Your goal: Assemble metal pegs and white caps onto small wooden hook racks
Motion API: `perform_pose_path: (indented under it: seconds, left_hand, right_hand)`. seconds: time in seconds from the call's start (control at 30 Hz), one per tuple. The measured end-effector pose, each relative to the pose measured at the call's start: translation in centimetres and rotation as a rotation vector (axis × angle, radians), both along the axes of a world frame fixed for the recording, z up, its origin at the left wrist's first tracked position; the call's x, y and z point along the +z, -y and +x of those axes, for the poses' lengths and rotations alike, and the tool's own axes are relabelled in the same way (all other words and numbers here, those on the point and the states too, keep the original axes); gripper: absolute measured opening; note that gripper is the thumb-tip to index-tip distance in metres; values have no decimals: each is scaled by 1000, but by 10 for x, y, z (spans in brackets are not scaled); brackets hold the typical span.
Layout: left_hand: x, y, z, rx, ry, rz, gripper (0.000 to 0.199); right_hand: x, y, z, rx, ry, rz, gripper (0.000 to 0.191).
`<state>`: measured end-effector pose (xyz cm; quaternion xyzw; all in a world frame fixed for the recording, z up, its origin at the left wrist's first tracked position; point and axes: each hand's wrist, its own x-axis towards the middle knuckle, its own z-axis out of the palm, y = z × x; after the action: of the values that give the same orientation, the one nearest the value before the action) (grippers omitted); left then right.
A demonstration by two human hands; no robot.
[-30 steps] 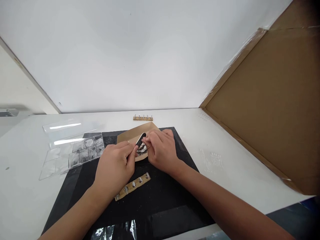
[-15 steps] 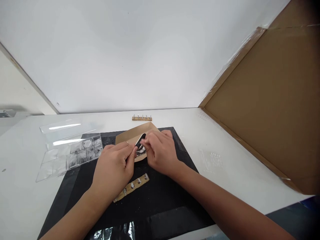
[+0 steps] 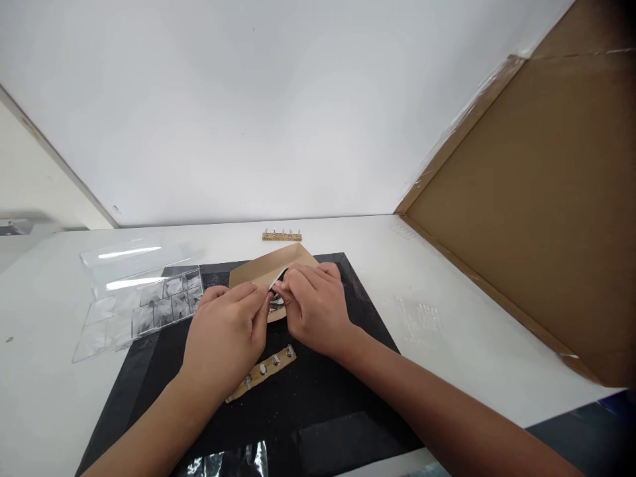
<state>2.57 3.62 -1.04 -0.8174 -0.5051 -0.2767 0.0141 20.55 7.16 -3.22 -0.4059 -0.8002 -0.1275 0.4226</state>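
Between both hands is a small black strip with a pale edge, slanted, its kind unclear. My left hand pinches its lower left end with thumb and fingers. My right hand is closed at its right side, fingertips bent over it. Beneath the fingers lies an open brown cardboard tray, with dark and silvery bits inside, partly hidden by the hands. Just below the left hand, a tan strip with several metal posts rests on the black mat, one end covered by that hand.
A clear plastic compartment box, lid open, sits at the left, overlapping the mat; several compartments hold whitish or dark contents. At the back stands another tan strip with metal posts. A large cardboard panel rises on the right, and a white wall behind.
The black strip has turned a little between the fingers, so more of its pale edge and less black shows. My right hand has shifted slightly left. Everything else is in place.
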Motion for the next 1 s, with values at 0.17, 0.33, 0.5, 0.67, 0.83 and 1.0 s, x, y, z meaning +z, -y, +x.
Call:
perform_pose_path:
  seconds: [0.17,0.33,0.5,0.67,0.83,1.0]
  left_hand:
    - [0,-3,-3,-40,4,-30,36]
    - [-9,-18,-16,-52,-162,80,33]
    - [-13,-30,-30,-86,-285,88,39]
    - [-13,-33,-31,-98,-331,144,41]
    - [-20,-36,-29,-98,-365,185,39]
    - [-22,-40,-29,-123,-307,160,38]
  right_hand:
    - [5,-4,6,-23,-136,-2,29]
    - [9,0,16,53,-279,-64,22]
    - [8,5,25,182,-282,-41,17]
    - [11,10,26,209,-293,-27,18]
    - [8,10,25,234,-275,-25,17]
    - [8,11,23,239,-262,-26,20]
